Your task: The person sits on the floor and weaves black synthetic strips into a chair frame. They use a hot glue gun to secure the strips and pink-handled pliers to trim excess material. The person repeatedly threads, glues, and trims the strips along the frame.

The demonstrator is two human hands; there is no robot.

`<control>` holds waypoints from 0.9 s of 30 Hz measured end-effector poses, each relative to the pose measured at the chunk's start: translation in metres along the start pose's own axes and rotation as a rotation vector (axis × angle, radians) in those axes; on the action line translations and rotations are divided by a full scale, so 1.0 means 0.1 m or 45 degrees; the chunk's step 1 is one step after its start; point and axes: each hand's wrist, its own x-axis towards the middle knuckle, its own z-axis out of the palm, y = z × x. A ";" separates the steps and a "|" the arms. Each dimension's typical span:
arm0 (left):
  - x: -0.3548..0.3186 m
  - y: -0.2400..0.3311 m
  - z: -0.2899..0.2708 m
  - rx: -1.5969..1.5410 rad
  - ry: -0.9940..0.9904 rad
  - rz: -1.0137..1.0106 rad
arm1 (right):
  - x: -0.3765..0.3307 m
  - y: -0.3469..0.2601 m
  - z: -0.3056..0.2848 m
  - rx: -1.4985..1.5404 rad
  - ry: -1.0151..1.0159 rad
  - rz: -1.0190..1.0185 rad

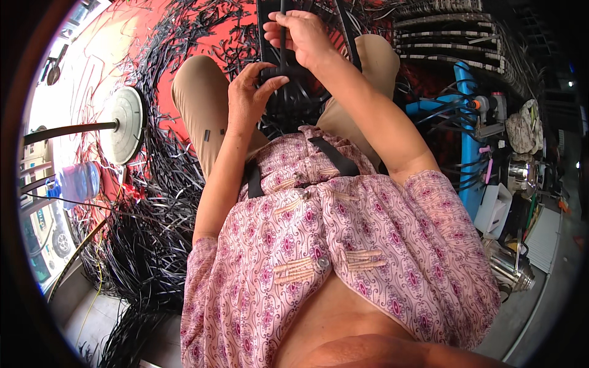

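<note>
Between my knees stands a dark frame [347,34] with black bars. Black strip is wound round one short part of it, forming a dark wrapped piece [274,72]. My left hand [250,92] closes on that wrapped piece, thumb on the near side and fingers beyond. Just above and to the right, my right hand [302,38] pinches a black strip [283,52] that runs upright in front of the frame. Its other fingers curl loosely beside the strip. Where the strip meets the wrapping is too dark to make out.
Loose black strips [156,245] lie heaped at my left, over a red floor covering [236,12]. A round fan [124,124] and a blue-tinted water bottle [81,181] stand left. At right are a blue stool-like piece [471,184], woven frames [451,37] and a metal kettle [509,264].
</note>
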 end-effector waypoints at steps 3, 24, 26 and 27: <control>0.02 0.00 0.02 -0.052 -0.006 0.041 | 0.44 0.10 0.10 0.263 0.131 0.283; 0.02 -0.07 -0.12 0.057 -0.025 0.207 | 1.40 1.01 0.05 0.921 0.891 0.589; 0.06 -0.05 -0.15 0.265 0.040 0.411 | 1.36 1.02 0.03 0.938 0.859 0.576; 0.08 0.07 -0.18 0.398 0.112 0.560 | 1.34 1.01 0.02 0.940 0.840 0.569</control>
